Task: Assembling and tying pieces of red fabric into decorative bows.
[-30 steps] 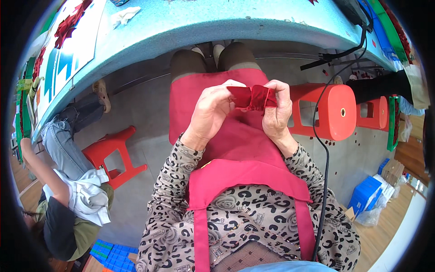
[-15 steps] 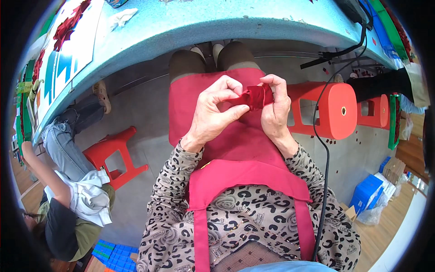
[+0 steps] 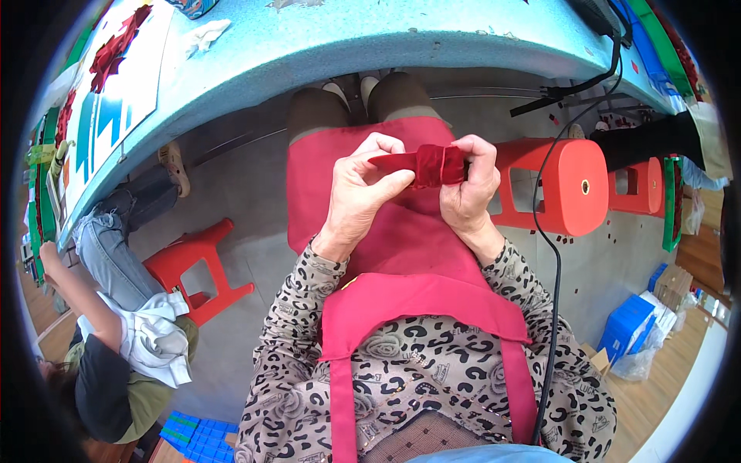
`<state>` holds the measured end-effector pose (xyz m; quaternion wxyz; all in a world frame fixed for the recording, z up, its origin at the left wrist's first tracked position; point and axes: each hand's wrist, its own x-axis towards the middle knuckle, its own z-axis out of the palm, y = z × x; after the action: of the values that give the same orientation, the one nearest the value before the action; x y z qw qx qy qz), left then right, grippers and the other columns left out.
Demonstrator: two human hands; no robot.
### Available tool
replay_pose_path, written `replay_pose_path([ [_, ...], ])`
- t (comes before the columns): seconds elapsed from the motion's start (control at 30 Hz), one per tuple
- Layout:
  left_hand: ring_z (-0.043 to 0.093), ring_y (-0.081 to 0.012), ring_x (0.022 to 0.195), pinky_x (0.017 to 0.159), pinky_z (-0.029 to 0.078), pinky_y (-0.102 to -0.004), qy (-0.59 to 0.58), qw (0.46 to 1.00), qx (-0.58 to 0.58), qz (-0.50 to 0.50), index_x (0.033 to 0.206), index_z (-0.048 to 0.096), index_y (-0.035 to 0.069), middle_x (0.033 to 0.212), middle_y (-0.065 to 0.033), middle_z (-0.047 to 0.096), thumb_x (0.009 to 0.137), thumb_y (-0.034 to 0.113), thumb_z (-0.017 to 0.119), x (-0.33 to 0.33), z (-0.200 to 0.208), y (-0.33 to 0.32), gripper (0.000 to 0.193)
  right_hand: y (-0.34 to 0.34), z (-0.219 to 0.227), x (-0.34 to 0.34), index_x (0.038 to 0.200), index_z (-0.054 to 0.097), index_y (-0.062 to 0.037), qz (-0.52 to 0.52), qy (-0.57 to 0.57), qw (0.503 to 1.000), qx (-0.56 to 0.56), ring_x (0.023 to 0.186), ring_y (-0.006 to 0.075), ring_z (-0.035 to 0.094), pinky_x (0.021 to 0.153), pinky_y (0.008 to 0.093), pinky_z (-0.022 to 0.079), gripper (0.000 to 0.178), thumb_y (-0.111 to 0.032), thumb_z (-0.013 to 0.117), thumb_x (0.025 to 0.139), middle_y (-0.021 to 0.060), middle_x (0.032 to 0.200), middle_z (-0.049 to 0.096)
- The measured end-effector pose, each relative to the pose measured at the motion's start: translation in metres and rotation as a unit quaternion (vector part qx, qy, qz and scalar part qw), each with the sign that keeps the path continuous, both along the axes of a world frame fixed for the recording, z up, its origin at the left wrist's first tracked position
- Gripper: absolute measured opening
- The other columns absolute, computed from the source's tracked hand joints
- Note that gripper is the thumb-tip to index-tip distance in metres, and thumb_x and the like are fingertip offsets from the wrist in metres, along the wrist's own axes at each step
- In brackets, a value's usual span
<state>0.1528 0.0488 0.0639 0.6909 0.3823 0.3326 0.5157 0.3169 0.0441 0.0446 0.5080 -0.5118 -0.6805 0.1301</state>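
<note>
Over my lap, covered by a red apron (image 3: 320, 174), I hold a dark red piece of velvety fabric (image 3: 438, 166) up between both hands. My left hand (image 3: 355, 193) pinches its narrower left end between thumb and fingers. At the wider, folded end on the right, my right hand (image 3: 471, 189) grips the fabric with thumb and forefinger. A seam or fold line runs across the wider part. The undersides of the fabric and some fingertips are hidden.
A light blue table (image 3: 347, 54) curves in front of me, bearing red fabric pieces (image 3: 116, 50) and a crumpled white tissue (image 3: 207, 35). Red stools (image 3: 571, 187) stand on both sides. A black cable (image 3: 557, 262) hangs at my right. A co-worker's arm (image 3: 81, 297) is at far left.
The fabric has been turned and straightened; its narrow left end now lies flatter and shows more. Both hands stay closed on it with slightly shifted fingers.
</note>
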Motion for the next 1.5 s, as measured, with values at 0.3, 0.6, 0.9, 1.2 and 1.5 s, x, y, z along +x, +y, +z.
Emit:
replay_pose_path([
  [0.3, 0.057, -0.0062, 0.075, 0.068, 0.046, -0.0189, 0.052, 0.998, -0.045, -0.014, 0.09, 0.066, -0.002, 0.087, -0.0007, 0.06, 0.081, -0.001, 0.064, 0.002, -0.003, -0.006, 0.01, -0.002, 0.002, 0.001, 0.105, 0.047, 0.0011, 0.008, 0.059, 0.997, -0.052, 0.068, 0.0115, 0.06, 0.062, 0.0221, 0.047, 0.024, -0.007, 0.06, 0.087, 0.0072, 0.081, 0.061],
  [0.6, 0.057, -0.009, 0.073, 0.062, 0.045, -0.0212, 0.204, 0.974, 0.087, 0.032, 0.089, 0.066, -0.003, 0.083, -0.0044, 0.061, 0.079, -0.002, 0.065, 0.01, -0.005, -0.013, 0.01, -0.007, 0.006, 0.01, 0.096, 0.045, -0.0012, 0.025, 0.065, 0.991, -0.118, 0.068, 0.0099, 0.058, 0.061, 0.0224, 0.047, 0.021, -0.001, 0.062, 0.083, 0.0067, 0.077, 0.059],
  [0.9, 0.059, -0.0136, 0.071, 0.061, 0.046, -0.0228, 0.231, 0.93, 0.279, 0.059, 0.087, 0.066, -0.001, 0.082, -0.0068, 0.062, 0.072, -0.004, 0.071, 0.032, 0.015, -0.016, 0.017, -0.004, 0.018, 0.035, 0.087, 0.041, -0.0031, 0.03, 0.112, 0.993, 0.01, 0.065, 0.0115, 0.052, 0.059, 0.0221, 0.045, 0.02, -0.001, 0.061, 0.083, 0.0068, 0.074, 0.054],
  [1.2, 0.06, -0.0154, 0.072, 0.061, 0.047, -0.0239, 0.233, 0.925, 0.289, 0.086, 0.086, 0.066, -0.002, 0.084, -0.0075, 0.062, 0.07, -0.005, 0.071, 0.038, 0.014, -0.011, 0.017, -0.003, 0.036, 0.043, 0.094, 0.047, -0.0002, 0.055, 0.068, 0.994, -0.071, 0.066, 0.012, 0.057, 0.06, 0.0224, 0.046, 0.013, 0.001, 0.054, 0.083, 0.0079, 0.076, 0.058],
  [1.5, 0.06, -0.017, 0.076, 0.067, 0.047, -0.0257, 0.253, 0.923, 0.284, 0.047, 0.084, 0.065, -0.004, 0.085, -0.0098, 0.063, 0.068, -0.007, 0.072, 0.026, 0.008, -0.007, 0.018, 0.007, 0.033, 0.039, 0.099, 0.052, -0.0006, 0.139, 0.064, 0.981, -0.118, 0.066, 0.011, 0.06, 0.061, 0.0221, 0.047, 0.02, 0.004, 0.05, 0.08, 0.0053, 0.076, 0.061],
])
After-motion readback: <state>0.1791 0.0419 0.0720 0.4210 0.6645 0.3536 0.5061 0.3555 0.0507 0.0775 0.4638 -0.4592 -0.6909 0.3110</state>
